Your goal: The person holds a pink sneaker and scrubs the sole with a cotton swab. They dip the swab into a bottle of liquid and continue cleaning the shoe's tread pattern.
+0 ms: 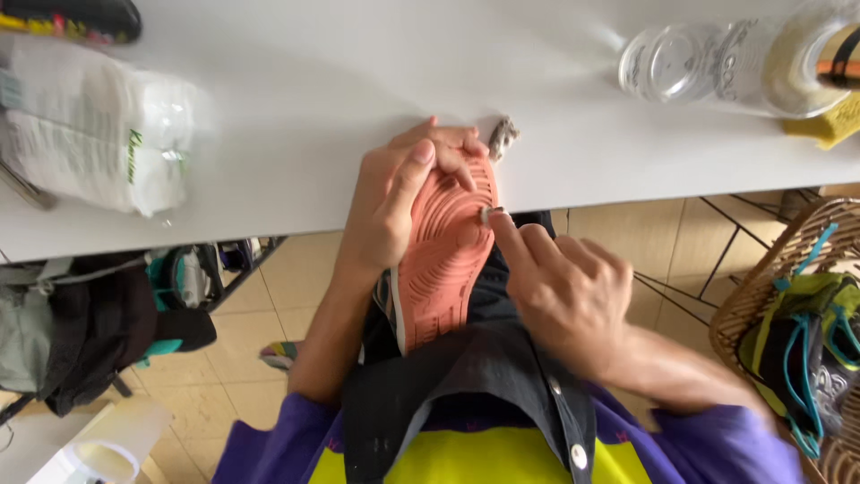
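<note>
Shoe (pixel 443 260) held sole-up at the bench (pixel 313 99) edge, centre of view; salmon-pink ribbed sole faces the camera, toe toward 12 o'clock. Left hand (pixel 394 202) wraps the toe end, thumb lying along the sole. Right hand (pixel 564 291) at 3 o'clock of the shoe, fingertips pinching a small pale object (pixel 486 213) against the sole. Small grey scrap (pixel 503 137) on the bench just past the toe. Plastic-wrapped white pack (pixel 94 125) at 10 o'clock, clear bottles (pixel 717 63) at 2 o'clock. Wicker basket (pixel 761 296) at 4 o'clock.
</note>
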